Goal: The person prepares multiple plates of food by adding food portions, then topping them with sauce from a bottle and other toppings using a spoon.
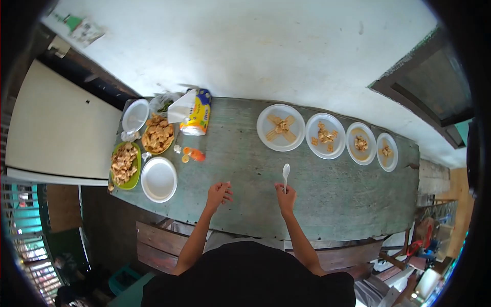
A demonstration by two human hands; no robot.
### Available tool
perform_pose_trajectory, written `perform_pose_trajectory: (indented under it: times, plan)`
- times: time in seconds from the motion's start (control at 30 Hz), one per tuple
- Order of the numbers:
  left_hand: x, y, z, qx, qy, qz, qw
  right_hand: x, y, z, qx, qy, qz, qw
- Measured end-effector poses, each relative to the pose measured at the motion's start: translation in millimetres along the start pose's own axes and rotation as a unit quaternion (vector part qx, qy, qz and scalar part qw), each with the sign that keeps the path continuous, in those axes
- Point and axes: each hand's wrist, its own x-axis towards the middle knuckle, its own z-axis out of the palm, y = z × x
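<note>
My right hand (286,198) is closed on the handle of a white plastic spoon (286,173), its bowl pointing toward the wall. Over the table to the left, my left hand (219,195) has its fingers apart and holds nothing. Beyond the spoon, four white plates stand in a row with food on them: the first plate (264,128), second plate (311,138), third plate (352,147) and fourth plate (381,158). Left of my left hand lies an empty white plate (159,180). An orange-red bottle (197,154) lies near it, beside a small yellow cap (185,159).
At the table's left end are a green dish of food (124,165), another heaped dish (158,134), a white bowl (135,116) and a tissue pack (197,113). A wooden bench (161,247) runs along the near edge; a wall (255,46) stands behind.
</note>
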Motion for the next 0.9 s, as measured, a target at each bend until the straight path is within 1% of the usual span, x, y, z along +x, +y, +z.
perform_pose_trajectory:
  times: [0.07,0.1,0.17,0.3,0.37,0.4,0.47,0.5,0.53,0.57,0.6,0.63,0.67,0.7,0.73,0.8,0.83,0.9]
  plan:
    - [-21,-11,-12,-0.013,-0.02,-0.01,1.0,-12,6,6,-0.01,-0.014,-0.024,1.0]
    - [-30,-13,-18,-0.018,-0.015,-0.009,1.0,-19,1,7,-0.012,-0.019,-0.028,0.999]
    - [-45,-16,-32,-0.05,-0.027,-0.021,0.998,-28,-10,10,-0.035,-0.034,-0.071,0.996]
    - [-66,-33,-83,-0.071,-0.026,-0.043,0.996,-49,-24,18,-0.052,-0.03,-0.077,0.995]
    - [-70,-44,-130,-0.008,0.043,-0.053,0.998,-55,-26,28,-0.067,-0.015,-0.089,0.994]
    - [-73,-54,-155,-0.012,0.043,-0.057,0.997,-61,-25,33,-0.071,-0.017,-0.088,0.993]
    - [-70,-79,-213,0.02,0.164,0.012,0.986,-75,-24,48,-0.058,0.023,-0.102,0.993]
    - [-60,-97,-248,0.022,0.165,0.012,0.986,-84,-19,58,-0.064,0.04,-0.109,0.991]
    - [-43,-115,-282,0.091,0.244,0.071,0.963,-92,-24,74,-0.059,0.04,-0.113,0.991]
    - [-35,-127,-310,0.159,0.319,0.123,0.926,-105,-26,88,-0.054,0.052,-0.097,0.993]
    - [-39,-126,-328,0.164,0.319,0.119,0.926,-123,-23,101,-0.052,0.062,-0.073,0.994]
    - [-38,-113,-341,0.223,0.372,0.173,0.884,-137,-19,121,-0.053,0.062,-0.068,0.994]
    - [-32,-100,-353,0.278,0.421,0.228,0.833,-147,-15,145,-0.027,0.073,-0.092,0.993]
    - [-17,-101,-370,0.263,0.402,0.231,0.846,-161,-14,164,-0.003,0.084,-0.114,0.99]
    - [-2,-109,-386,0.249,0.382,0.231,0.859,-179,-19,178,-0.008,0.085,-0.105,0.991]
    - [16,-103,-395,0.266,0.355,0.231,0.866,-205,-47,205,0.042,0.008,-0.096,0.994]
    - [20,-96,-396,0.272,0.348,0.231,0.867,-215,-52,215,0.043,0.013,-0.089,0.995]
    - [27,-83,-394,0.304,0.287,0.21,0.884,-226,-61,231,0.006,-0.044,-0.096,0.994]
